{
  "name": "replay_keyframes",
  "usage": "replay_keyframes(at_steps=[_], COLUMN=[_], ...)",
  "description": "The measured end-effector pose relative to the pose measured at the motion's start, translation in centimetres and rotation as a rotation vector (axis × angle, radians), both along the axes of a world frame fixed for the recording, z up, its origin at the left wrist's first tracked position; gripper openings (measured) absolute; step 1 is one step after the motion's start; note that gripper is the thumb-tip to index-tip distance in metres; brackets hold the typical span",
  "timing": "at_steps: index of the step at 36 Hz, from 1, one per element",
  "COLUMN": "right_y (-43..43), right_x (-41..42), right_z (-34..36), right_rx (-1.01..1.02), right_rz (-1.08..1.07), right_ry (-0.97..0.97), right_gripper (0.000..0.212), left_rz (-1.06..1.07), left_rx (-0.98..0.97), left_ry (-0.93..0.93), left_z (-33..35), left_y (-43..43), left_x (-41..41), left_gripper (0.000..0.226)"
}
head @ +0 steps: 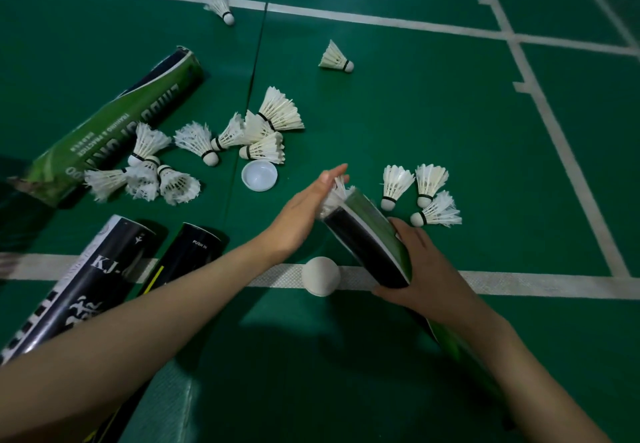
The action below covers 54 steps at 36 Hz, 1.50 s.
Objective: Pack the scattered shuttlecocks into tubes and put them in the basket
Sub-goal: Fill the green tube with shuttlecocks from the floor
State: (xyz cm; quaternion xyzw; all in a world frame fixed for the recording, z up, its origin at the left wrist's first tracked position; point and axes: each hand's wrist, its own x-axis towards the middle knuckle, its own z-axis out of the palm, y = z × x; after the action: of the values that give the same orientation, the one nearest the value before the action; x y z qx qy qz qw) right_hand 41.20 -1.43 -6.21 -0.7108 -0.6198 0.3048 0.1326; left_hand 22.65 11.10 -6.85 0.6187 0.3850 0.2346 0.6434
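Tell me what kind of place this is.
Most likely a badminton court: a green sports floor marked with white boundary lines, feather shuttlecocks scattered across it, and shuttlecock tubes lying alongside.

Dim, even indoor light with a green cast. Soft shadows fall toward the viewer beneath the forearms onto the floor [450, 124]. Court lines [540, 107] bow with wide-angle distortion. Corners darken; the left edge and the far shuttlecock [221, 4] show slight motion blur.
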Motion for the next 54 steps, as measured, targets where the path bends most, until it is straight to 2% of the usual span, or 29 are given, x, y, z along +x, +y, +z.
replay_keyframes(at_steps=[5, 9, 15, 21, 23, 27, 30, 33, 38, 41, 44, 48, 54], right_y=[-0.3, -0.6, -0.7, -0.2, -0.1, 0.2, -0.1, -0.6, -1.4, -1.6, -1.8, -1.9, -2.2], right_x=[0.1, 0.5, 1.4, 3.3, 4.0, 5.3, 6.3, 7.1, 7.8, 8.0, 8.1, 7.9, 6.2], right_z=[0.1, 0.0, -0.1, -0.5, -0.9, -1.6, -2.3, -2.9, -3.4, -3.4, -3.4, -3.2, -2.9], right_rx=[-0.011, -0.013, 0.009, -0.006, -0.005, 0.006, 0.024, 0.021, -0.014, -0.013, 0.002, -0.012, -0.055], right_rz=[0.013, -0.001, -0.048, -0.161, -0.202, -0.289, -0.34, -0.371, -0.394, -0.408, -0.415, -0.397, -0.313], right_ry=[-0.024, -0.043, -0.028, -0.067, -0.089, -0.13, -0.136, -0.143, -0.12, -0.112, -0.11, -0.087, -0.064], right_gripper=[0.106, 0.106, 0.105, 0.105, 0.106, 0.103, 0.103, 0.104, 0.102, 0.1, 0.098, 0.099, 0.104], left_rz=[-0.041, -0.073, -0.11, -0.187, -0.17, -0.003, 0.015, -0.115, -0.357, -0.411, -0.296, -0.157, 0.09], left_rx=[-0.057, -0.053, -0.007, 0.068, 0.103, 0.115, 0.186, 0.311, 0.635, 0.751, 0.794, 0.618, 0.467], left_ry=[-0.046, -0.012, -0.022, 0.043, 0.072, 0.166, 0.292, 0.397, 0.606, 0.703, 0.735, 0.698, 0.475], left_z=[-0.4, -1.0, -1.0, -0.6, -0.1, -0.9, -2.4, -3.9, -5.9, -6.5, -6.7, -6.8, -6.2], left_y=[-1.1, -1.1, -0.8, 0.8, 1.3, 2.6, 3.4, 4.3, 5.8, 6.3, 6.2, 6.0, 5.3], left_x=[0.9, 1.8, 3.6, 6.9, 8.2, 10.1, 11.3, 12.4, 14.0, 14.4, 14.2, 12.3, 6.7], left_gripper=[0.044, 0.044, 0.048, 0.056, 0.049, 0.051, 0.043, 0.053, 0.074, 0.074, 0.06, 0.045, 0.018])
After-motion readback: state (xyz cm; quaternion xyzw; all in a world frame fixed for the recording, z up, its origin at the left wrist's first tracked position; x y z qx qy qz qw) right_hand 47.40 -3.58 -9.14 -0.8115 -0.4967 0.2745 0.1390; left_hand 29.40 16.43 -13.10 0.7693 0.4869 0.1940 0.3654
